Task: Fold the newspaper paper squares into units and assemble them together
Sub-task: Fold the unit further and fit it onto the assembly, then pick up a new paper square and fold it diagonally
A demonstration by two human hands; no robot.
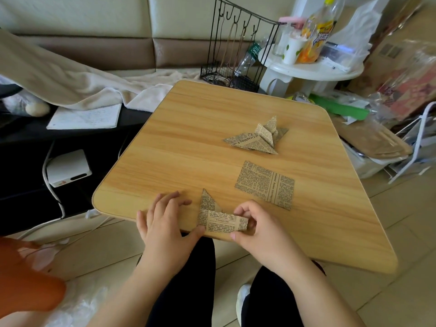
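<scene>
A half-folded newspaper unit point(219, 220) lies at the near edge of the wooden table point(188, 138), a strip with one triangular flap pointing up at its left end. My left hand point(165, 230) rests beside it, thumb pressing the strip's left end, fingers spread on the table. My right hand point(257, 230) pinches the strip's right end between thumb and curled fingers. A flat unfolded newspaper square point(265, 185) lies to the right, further in. Beyond it sit the folded units point(257, 138), joined in a pointed cluster.
Behind the table stand a black wire rack point(236, 55) and a white round side table point(311, 67) with a bottle and cups. A sofa with a beige blanket point(70, 74) is at left. Clutter and plastic bags lie at right. My legs are under the near table edge.
</scene>
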